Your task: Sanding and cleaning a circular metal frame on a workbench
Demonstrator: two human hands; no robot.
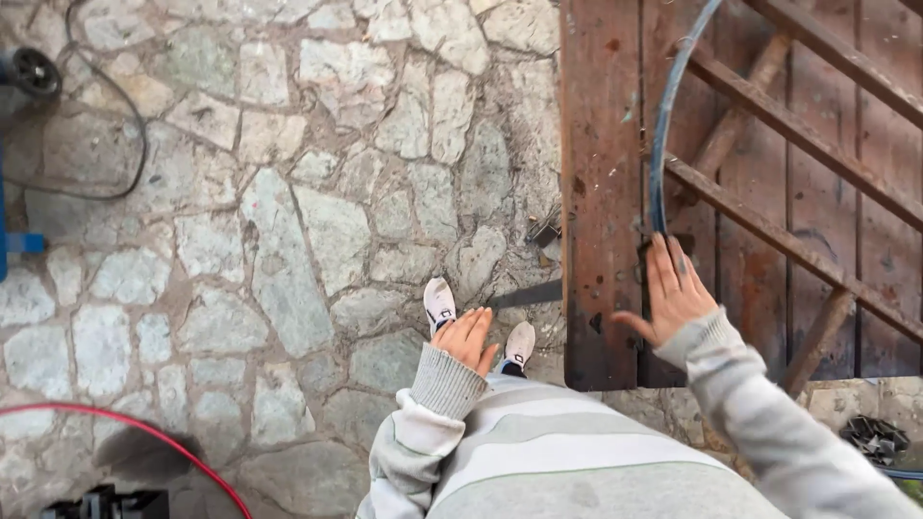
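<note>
Standing on stone paving (288,192), seen from above, beside a rust-brown metal frame (601,192) filling the right of the frame. Right hand (673,293) open, fingers spread flat, resting against the lower end of a curved blue-grey metal strip (663,144) that arcs up to the top right; touching, not gripping. Left hand (468,338) open and empty at lower centre, hovering over white shoes (439,303). Apparently steadying or positioning the strip against the crossbars. Next move likely calls for closing fingers round the strip's end and keeping it aligned with the frame's edge.
</note>
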